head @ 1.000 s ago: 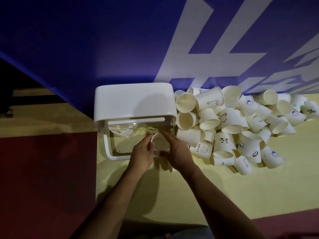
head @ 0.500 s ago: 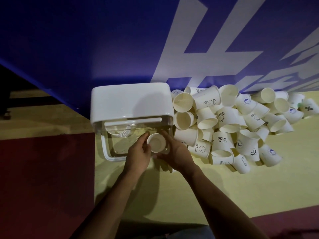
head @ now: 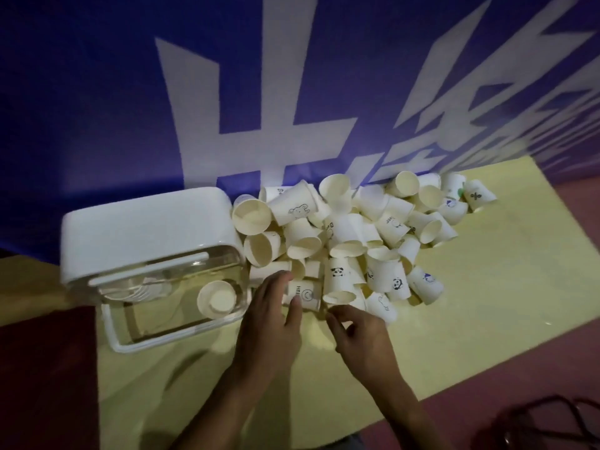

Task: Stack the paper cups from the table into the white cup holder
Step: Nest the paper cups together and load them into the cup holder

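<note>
Paper cup (head: 217,298) lies inside the white cup holder (head: 146,228), left of the left hand (head: 272,316). Cup pile (head: 357,241) sits just beyond both hands. Left hand has straight fingers touching the HELLO cup (head: 306,295), print partly covered. Right hand (head: 360,336) is loosely curled, empty and blurred, just short of the pile. Yellow surface (head: 487,319) is cut off at the right.

Matt, smooth cream paper cups (head: 344,232); glossy white plastic cup holder (head: 146,235), clear shiny front panel (head: 156,319); matt yellow table cover (head: 487,287).
</note>
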The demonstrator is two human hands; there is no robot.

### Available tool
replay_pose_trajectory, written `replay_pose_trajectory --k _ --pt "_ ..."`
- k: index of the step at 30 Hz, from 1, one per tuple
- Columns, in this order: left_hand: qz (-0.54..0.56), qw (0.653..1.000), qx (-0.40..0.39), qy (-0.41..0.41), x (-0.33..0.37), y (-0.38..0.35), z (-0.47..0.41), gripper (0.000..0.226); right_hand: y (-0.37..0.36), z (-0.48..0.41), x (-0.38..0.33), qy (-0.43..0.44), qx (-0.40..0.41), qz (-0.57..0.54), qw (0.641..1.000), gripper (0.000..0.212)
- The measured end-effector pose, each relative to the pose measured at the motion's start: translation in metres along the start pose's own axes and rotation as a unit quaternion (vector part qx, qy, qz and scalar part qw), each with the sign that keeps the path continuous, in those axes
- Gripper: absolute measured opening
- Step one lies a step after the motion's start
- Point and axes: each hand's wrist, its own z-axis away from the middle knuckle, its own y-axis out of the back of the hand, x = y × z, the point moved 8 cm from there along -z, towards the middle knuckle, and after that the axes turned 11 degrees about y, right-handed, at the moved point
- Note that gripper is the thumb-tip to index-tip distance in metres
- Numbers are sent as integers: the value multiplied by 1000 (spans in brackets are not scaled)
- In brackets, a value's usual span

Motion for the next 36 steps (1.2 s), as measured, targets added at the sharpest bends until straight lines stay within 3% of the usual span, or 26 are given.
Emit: replay_pose_trajectory --k 4,8,12,16,20,25,28,32,36 --pt "-78 995 -48 -31 45 -62 -17 43 59 10 49 -31 63 -21 997 11" --pt "-141 987 -49 -59 66 -116 -11 36 105 17 103 -67 85 -36 994 11" --pt "-203 977 -55 -28 27 -144 16 35 141 14 151 -91 91 -50 990 14" --pt "-285 958 -36 22 -17 -154 28 48 171 -3 189 -85 97 -51 990 15" --pt "-350 936 -28 35 -19 -163 25 54 188 -24 223 -87 96 -44 991 9" --pt "-366 929 -4 61 -3 -175 21 54 169 -48 265 -112 -23 7 993 83" --pt "-372 923 -24 96 4 -179 21 51 150 -58 281 -122 -77 22 989 97" --pt "-362 924 -31 120 11 -178 20 43 137 -63 293 -117 -67 15 991 77" --pt "-279 953 30 112 41 -167 17 35 139 -63 294 -112 -45 -16 993 60"
